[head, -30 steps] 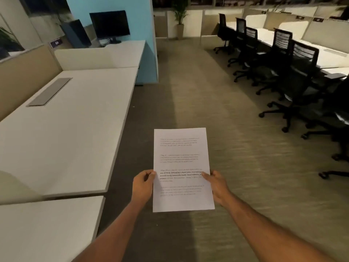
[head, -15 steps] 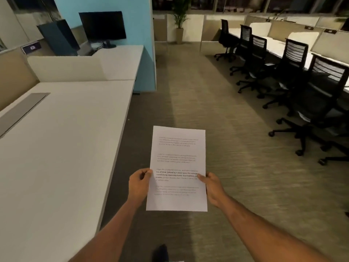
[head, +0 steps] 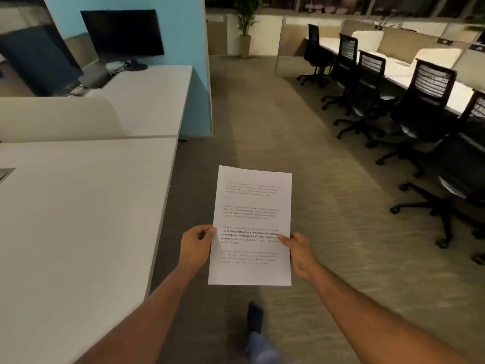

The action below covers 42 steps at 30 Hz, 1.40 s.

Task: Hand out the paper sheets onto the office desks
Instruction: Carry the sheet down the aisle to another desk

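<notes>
- I hold the paper sheets (head: 252,206) in both hands, over the carpeted aisle just right of the near desk (head: 78,219); I cannot count the sheets in the stack.
- My left hand (head: 196,248) pinches the left edge, fingers curled, thumb on top.
- My right hand (head: 299,254) grips the right edge, thumb pressed on the print.
- The top page carries four blocks of text. Only the bold lines read: "way of living. Defined by a slower pace" and "around strong community bonds, local traditions". The rest is too faint.
- Beyond the near desk stands a second desk (head: 152,101) with two dark monitors (head: 123,32).
- Across the aisle from the near desk I count five black office chairs (head: 430,85).
- One potted plant (head: 245,19) stands far past the near desk.
</notes>
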Tool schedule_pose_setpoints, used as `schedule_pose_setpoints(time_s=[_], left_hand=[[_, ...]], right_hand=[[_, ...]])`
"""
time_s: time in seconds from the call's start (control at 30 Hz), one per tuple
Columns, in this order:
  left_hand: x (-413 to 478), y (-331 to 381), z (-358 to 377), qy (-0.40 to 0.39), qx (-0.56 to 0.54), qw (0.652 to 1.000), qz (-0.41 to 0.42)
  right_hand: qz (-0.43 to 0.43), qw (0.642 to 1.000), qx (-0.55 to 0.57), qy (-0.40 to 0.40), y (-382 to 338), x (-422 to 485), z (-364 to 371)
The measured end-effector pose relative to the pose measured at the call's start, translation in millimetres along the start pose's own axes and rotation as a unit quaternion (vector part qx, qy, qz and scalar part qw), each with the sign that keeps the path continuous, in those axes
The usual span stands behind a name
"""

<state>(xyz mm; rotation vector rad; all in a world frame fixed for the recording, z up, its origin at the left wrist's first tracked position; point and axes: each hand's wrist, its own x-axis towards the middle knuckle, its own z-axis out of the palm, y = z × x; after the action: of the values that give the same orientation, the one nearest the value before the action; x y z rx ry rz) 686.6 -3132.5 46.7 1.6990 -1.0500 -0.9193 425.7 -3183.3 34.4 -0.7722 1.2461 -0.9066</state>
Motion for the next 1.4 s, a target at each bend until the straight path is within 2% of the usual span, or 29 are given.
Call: schedule_pose_setpoints(time_s=[0.43,0.73,0.97,1.17,1.4], left_hand=[[320.2,62.4,30.7,0.053,-0.004,0.997,-0.061],[502.2,66.7,18.8,0.089,-0.021,0.991,-0.094],[676.7,56.5,-9.3,0.110,-0.053,0.988,-0.095],[818.4,64.4,-51.4,0.127,-0.079,0.983,-0.109],[924.6,81.2,-106.7,0.177,-0.118,0.971,-0.106]], right_hand=[[0.001,0.998,-0.027,-0.050,-156.2,316.7,76.5],[-0.004,0.994,-0.084,-0.067,-217.2,489.2,149.7],[-0.011,0.990,-0.121,-0.076,-253.1,642.9,240.3],[-0.018,0.979,-0.182,-0.091,-313.6,759.4,327.7],[-0.046,0.962,-0.238,-0.130,-375.3,868.2,435.6]])
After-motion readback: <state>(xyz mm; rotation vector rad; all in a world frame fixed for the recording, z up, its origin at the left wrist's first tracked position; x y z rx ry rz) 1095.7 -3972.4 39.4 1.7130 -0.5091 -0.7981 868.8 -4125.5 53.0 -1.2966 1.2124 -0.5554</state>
